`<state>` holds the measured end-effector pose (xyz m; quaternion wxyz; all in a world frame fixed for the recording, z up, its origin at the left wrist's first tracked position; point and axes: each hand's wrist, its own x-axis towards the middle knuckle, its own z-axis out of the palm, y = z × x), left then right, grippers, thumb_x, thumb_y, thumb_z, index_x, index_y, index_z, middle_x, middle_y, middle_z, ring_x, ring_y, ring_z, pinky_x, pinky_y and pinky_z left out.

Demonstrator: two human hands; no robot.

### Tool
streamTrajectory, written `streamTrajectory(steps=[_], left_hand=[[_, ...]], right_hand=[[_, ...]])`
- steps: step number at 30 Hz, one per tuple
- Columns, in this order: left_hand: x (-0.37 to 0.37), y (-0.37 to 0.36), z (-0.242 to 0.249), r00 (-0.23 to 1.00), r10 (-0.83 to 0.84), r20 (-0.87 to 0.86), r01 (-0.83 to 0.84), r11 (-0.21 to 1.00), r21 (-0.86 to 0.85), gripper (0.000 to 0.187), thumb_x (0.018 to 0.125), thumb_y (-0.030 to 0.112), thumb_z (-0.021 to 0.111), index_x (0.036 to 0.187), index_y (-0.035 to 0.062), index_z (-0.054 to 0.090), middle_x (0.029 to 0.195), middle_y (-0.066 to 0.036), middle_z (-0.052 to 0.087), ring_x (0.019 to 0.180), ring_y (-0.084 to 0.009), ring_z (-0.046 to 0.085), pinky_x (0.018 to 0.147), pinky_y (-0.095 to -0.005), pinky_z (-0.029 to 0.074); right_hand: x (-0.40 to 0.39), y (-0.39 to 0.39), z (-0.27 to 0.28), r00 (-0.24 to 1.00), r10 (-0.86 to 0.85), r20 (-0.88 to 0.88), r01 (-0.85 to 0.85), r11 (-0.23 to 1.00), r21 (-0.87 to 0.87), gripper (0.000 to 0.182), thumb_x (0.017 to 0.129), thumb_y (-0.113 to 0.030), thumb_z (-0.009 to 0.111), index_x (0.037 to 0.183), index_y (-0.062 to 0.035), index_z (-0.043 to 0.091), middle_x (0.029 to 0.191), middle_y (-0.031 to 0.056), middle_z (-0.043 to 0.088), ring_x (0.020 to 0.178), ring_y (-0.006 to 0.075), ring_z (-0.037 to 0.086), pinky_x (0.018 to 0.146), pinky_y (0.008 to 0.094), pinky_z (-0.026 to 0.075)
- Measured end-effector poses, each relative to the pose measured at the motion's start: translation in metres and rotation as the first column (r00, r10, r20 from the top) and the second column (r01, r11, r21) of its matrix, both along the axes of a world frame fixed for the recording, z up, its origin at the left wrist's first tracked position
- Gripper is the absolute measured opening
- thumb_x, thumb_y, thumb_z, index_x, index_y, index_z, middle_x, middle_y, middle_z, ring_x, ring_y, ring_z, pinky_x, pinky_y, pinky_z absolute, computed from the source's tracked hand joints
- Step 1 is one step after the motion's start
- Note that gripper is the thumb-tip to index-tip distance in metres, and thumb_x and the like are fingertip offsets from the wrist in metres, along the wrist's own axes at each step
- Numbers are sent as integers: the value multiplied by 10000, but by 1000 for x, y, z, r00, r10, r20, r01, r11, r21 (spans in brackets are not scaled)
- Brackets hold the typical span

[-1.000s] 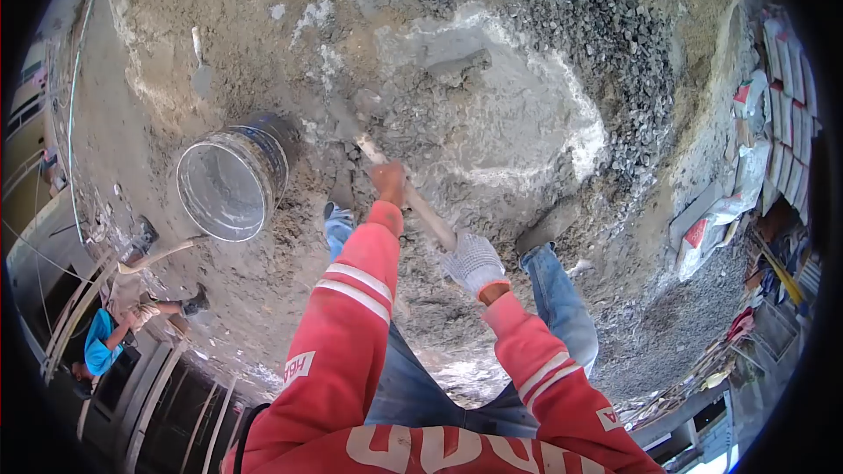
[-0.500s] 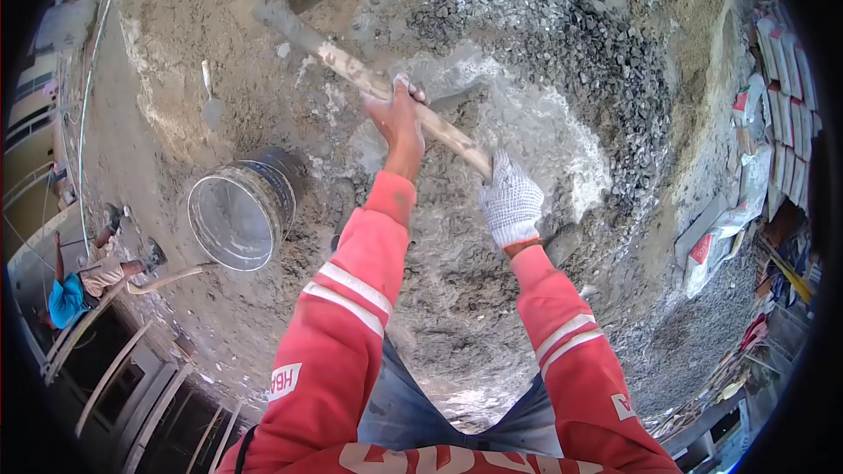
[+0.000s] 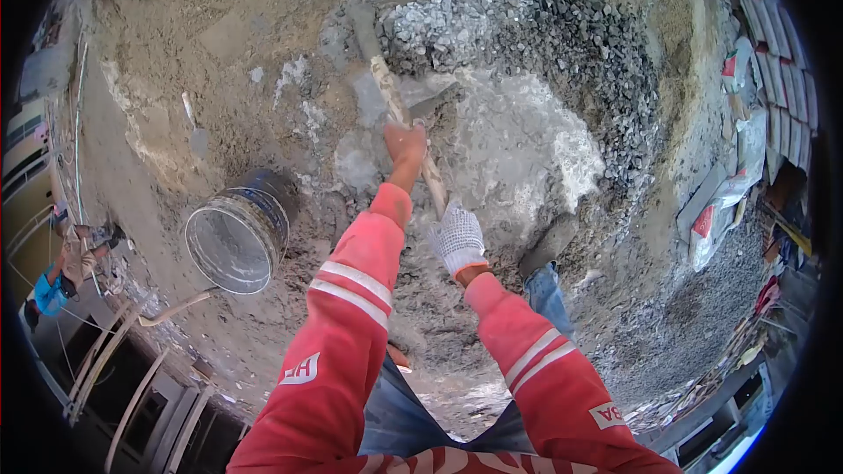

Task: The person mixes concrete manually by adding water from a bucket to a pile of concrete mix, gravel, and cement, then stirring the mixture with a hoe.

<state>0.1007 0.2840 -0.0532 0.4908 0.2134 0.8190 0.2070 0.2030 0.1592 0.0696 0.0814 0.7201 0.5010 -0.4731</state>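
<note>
Red sleeves with white stripes reach down from the near edge, jeans below them. Right hand, in a white knit glove, is wrapped fully round the near end of a wooden handle. Left hand, bare, is closed tight round the same handle farther along, just beyond the right hand. The handle runs away from the person, tilted a little left, toward the far side of the ground; its far end is grey with wet mix and lies at the edge of the gravel, blade shape not clear.

Under and right of the hands: a pale grey patch of wet cement mix on the ground. Beyond it, a heap of dark gravel curving round to the right.

Left of the arms: a metal bucket lying tilted on sandy ground. Farther left-far, a small trowel lying flat. Far right: stacked sacks. At the left edge, another person in a blue top.
</note>
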Motion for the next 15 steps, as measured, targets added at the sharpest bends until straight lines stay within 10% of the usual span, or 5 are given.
streamTrajectory(steps=[5, 7, 8, 10, 15], left_hand=[[-2, -103, 67, 928, -129, -348, 182, 976, 123, 579, 796, 134, 691, 1253, -92, 416, 1074, -255, 609, 963, -325, 639, 765, -382, 511], [-14, -94, 130, 973, 28, 230, -52, 994, 99, 449, 850, 112, 640, 1230, -59, 475, 1037, -193, 631, 895, -220, 645, 719, -332, 511], [-27, -93, 135, 975, 39, 219, -59, 995, 84, 449, 850, 112, 640, 1230, -59, 475, 1037, -193, 631, 895, -220, 645, 719, -332, 511], [-62, -87, 131, 943, -283, 178, 187, 888, 420, 282, 884, 107, 609, 1133, -17, 563, 942, -122, 655, 821, -149, 629, 712, -301, 499], [-130, -91, 26, 878, -354, -322, 395, 916, 68, 321, 829, 212, 703, 1050, 0, 604, 926, -131, 655, 873, -273, 643, 777, -392, 495]], right_hand=[[3, -99, 18, 1000, -22, 0, 22, 1000, -3, 675, 758, -335, 701, 1273, 22, 452, 850, 245, 652, 779, 405, 640, 691, 478, 511], [-4, -121, 17, 999, -52, -1, 51, 987, 152, 689, 718, -311, 740, 1274, -9, 469, 897, 226, 645, 792, 393, 631, 719, 473, 494], [-6, -119, 22, 999, -44, -10, 45, 990, 136, 689, 718, -311, 740, 1274, -9, 469, 897, 226, 645, 792, 393, 631, 719, 473, 494], [-5, -109, 34, 995, -82, -56, 94, 956, 277, 703, 692, -276, 760, 1277, -18, 467, 917, 227, 634, 797, 391, 622, 737, 462, 487], [13, -104, 69, 974, -225, -17, 225, 964, 144, 689, 671, -189, 746, 1259, 48, 476, 982, 228, 634, 868, 367, 634, 789, 432, 490]])
